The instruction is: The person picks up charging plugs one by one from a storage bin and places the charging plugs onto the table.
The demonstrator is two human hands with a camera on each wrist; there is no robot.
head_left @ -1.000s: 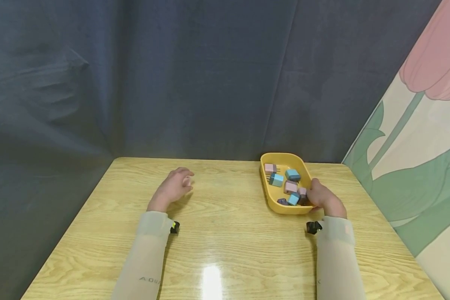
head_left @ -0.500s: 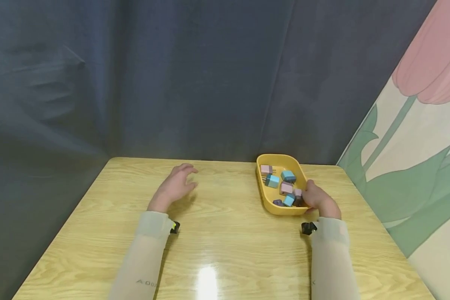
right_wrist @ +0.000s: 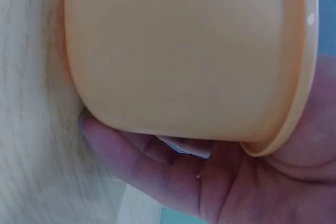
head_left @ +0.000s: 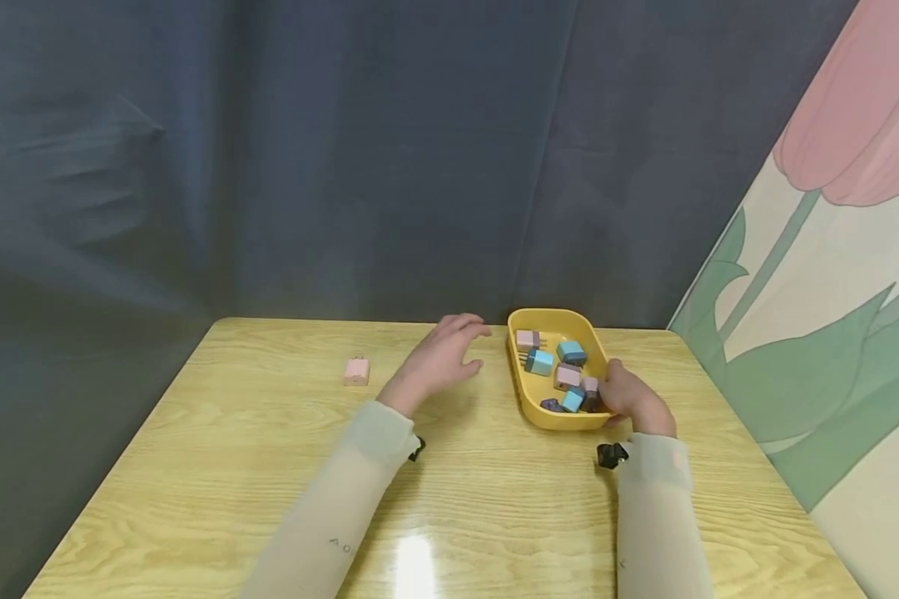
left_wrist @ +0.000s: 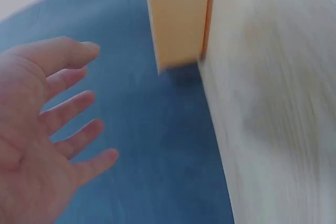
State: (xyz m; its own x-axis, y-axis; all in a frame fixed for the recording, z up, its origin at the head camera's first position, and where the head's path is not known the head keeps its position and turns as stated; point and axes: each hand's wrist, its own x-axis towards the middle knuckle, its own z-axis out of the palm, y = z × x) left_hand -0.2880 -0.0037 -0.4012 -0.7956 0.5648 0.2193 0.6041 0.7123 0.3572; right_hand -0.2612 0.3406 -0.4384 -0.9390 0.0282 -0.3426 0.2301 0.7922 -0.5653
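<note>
A yellow plastic bin (head_left: 523, 391) stands at the back right of the table, holding several small pink and blue plug adapters (head_left: 539, 362), some with metal prongs showing. My right hand (head_left: 637, 399) grips the bin's right side, thumb at the rim and fingers along the outer wall; the right wrist view shows the fingers (right_wrist: 142, 171) against that wall. Left of the bin, above the table, my left hand (head_left: 438, 358) is empty with fingers spread and relaxed. Farther left, a pink plug adapter (head_left: 356, 372) lies alone on the wood, prongs pointing to the back.
The light wooden table (head_left: 270, 466) ends at a dark blue curtain (head_left: 389, 166) along the back and left. A wall with a painted tulip (head_left: 831, 141) borders the right side.
My left hand has moved right toward the bin, uncovering the lone pink plug adapter, which was out of sight behind it. My right hand keeps its hold on the bin. The view has shifted slightly.
</note>
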